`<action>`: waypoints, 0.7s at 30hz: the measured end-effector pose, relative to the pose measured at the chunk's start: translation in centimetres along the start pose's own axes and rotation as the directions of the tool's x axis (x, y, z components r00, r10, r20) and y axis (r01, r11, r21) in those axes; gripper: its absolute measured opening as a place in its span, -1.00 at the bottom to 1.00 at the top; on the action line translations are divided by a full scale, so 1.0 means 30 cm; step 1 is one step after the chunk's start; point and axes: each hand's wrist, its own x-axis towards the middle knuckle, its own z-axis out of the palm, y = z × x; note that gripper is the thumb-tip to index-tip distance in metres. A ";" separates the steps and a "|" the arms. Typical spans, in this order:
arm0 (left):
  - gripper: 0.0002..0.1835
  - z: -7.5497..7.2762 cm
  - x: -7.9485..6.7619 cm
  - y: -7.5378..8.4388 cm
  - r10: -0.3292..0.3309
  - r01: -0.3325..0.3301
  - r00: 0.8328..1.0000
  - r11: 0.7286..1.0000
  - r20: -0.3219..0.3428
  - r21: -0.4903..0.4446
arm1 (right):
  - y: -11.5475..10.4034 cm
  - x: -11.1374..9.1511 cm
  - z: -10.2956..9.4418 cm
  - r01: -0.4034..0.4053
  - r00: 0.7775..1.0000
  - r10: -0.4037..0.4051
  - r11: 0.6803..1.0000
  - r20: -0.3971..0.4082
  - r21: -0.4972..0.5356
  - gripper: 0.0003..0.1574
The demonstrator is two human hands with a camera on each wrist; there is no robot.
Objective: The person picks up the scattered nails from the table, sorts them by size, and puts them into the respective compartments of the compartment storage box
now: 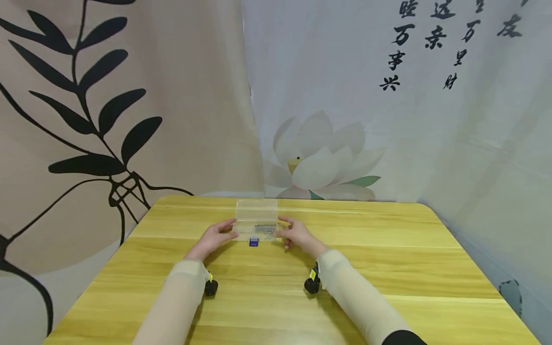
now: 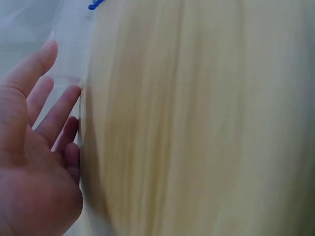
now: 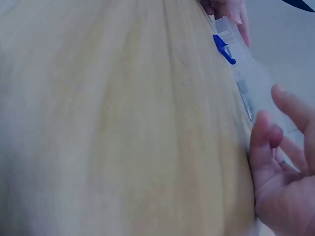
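Observation:
A clear plastic box (image 1: 241,232) stands on the table with its transparent lid (image 1: 257,210) raised at the back. On its front edge sits a blue latch (image 1: 254,242). Inside, towards the right, lie small grey metallic pieces (image 1: 265,229), too small to make out. My left hand (image 1: 214,238) is at the box's left side, its thumb and fingers spread apart and loosely straight. At the right side is my right hand (image 1: 298,235), with the thumb held apart and the other fingers loosely bent. In the right wrist view the blue latch (image 3: 224,49) shows between both hands.
The yellow wood-grain table (image 1: 258,297) reaches back to a printed curtain (image 1: 207,120). Behind the box, the table's far edge is close. A black wrist camera (image 1: 211,287) hangs under the left sleeve, another wrist camera (image 1: 312,283) under the right.

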 end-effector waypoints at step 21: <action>-0.31 -0.108 0.088 0.128 0.010 -0.016 0.996 0.997 0.083 0.071 | 0.014 -0.011 0.013 0.020 0.997 -0.030 0.988 -0.066 -0.150 -0.24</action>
